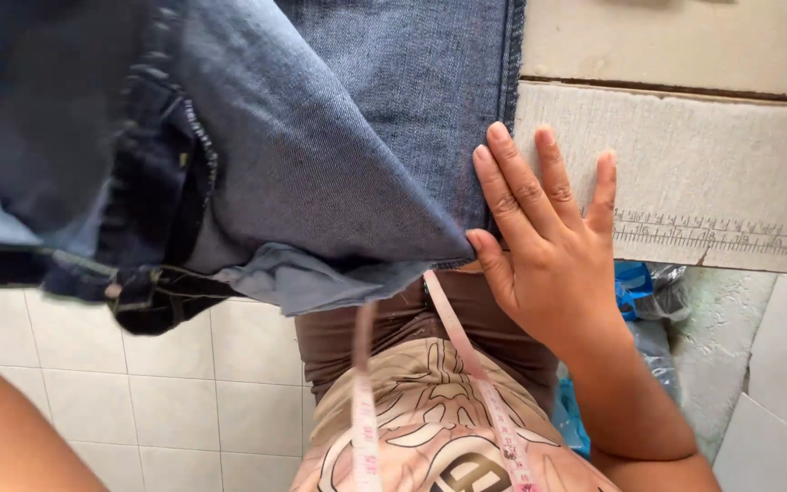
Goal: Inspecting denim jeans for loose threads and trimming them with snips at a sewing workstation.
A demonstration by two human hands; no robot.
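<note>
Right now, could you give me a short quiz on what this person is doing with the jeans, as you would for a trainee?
1. True or false: the right hand lies flat, fingers spread, on the jeans' edge and the table.
2. What hangs around the person's neck? A) measuring tape B) scarf C) headphones
3. What is marked along the table's front edge?

Key:
1. True.
2. A.
3. A ruler scale.

A tailoring workshop: ruler-marked worktable [712, 164], measuring tape [366, 401], denim jeans [321, 155]
</note>
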